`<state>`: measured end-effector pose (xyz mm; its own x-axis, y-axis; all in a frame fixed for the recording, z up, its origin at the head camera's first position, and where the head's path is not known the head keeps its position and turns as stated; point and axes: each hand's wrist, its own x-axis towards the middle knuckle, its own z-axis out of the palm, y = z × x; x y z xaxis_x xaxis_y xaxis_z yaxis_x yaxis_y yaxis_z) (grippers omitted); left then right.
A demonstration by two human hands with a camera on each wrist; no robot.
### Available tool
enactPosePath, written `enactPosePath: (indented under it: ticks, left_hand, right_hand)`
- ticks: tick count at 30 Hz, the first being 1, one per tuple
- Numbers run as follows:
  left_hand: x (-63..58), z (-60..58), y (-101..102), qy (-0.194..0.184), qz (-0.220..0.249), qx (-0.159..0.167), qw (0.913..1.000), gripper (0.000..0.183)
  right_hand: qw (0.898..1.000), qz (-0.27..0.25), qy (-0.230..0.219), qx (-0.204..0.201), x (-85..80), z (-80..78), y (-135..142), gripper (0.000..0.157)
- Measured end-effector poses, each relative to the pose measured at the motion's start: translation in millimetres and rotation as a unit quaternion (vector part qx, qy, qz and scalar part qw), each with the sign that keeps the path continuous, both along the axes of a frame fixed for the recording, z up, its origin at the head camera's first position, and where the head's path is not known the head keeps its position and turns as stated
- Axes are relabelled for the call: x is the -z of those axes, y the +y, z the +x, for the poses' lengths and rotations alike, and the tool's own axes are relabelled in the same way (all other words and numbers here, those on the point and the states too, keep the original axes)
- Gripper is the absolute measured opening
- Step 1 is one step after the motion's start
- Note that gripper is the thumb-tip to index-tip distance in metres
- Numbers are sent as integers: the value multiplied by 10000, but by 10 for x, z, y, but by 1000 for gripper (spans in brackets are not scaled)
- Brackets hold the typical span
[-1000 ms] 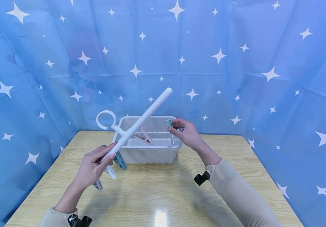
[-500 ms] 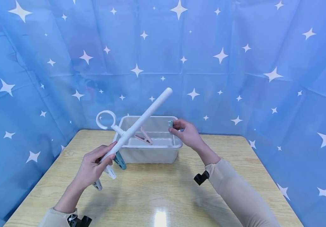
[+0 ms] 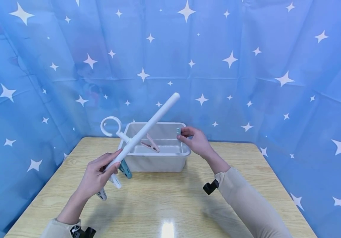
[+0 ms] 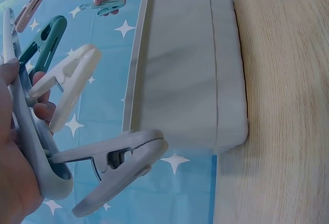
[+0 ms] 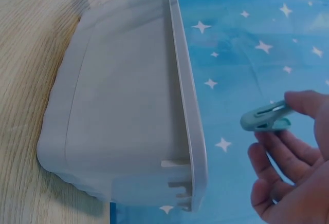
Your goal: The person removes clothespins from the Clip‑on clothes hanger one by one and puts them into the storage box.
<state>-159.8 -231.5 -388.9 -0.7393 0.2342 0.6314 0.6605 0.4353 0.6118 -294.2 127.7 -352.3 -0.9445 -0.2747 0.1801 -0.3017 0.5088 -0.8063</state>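
Observation:
My left hand (image 3: 99, 173) grips the lower end of a white clip hanger (image 3: 149, 126), its bar slanting up to the right and its round hook on the left. Along the bar in the left wrist view sit a grey clip (image 4: 103, 149), a white clip (image 4: 79, 88), a teal clip (image 4: 57, 28) and a pink clip (image 4: 30, 11). My right hand (image 3: 196, 141) pinches a light green clip (image 3: 178, 131) between thumb and fingers, above the right end of a grey plastic bin (image 3: 155, 163). In the right wrist view, the green clip (image 5: 252, 121) is apart from the bin.
The bin stands upright at the back of a wooden table (image 3: 170, 198), below the hanger and between the hands. Behind the table hangs a blue curtain (image 3: 164, 46) with white stars. What lies on the bin's floor is partly hidden by the hanger.
The right hand has shifted slightly to the right and turned the light green clip a little. The left hand and hanger have hardly moved.

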Motion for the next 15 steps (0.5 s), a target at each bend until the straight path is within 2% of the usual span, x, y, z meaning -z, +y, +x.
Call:
enactPosePath:
  ticks: [15]
  left_hand:
    - [-9, 12, 10, 8, 8, 0, 10000, 51]
  right_hand:
    - [10000, -69, 58, -43, 2, 0, 17, 43]
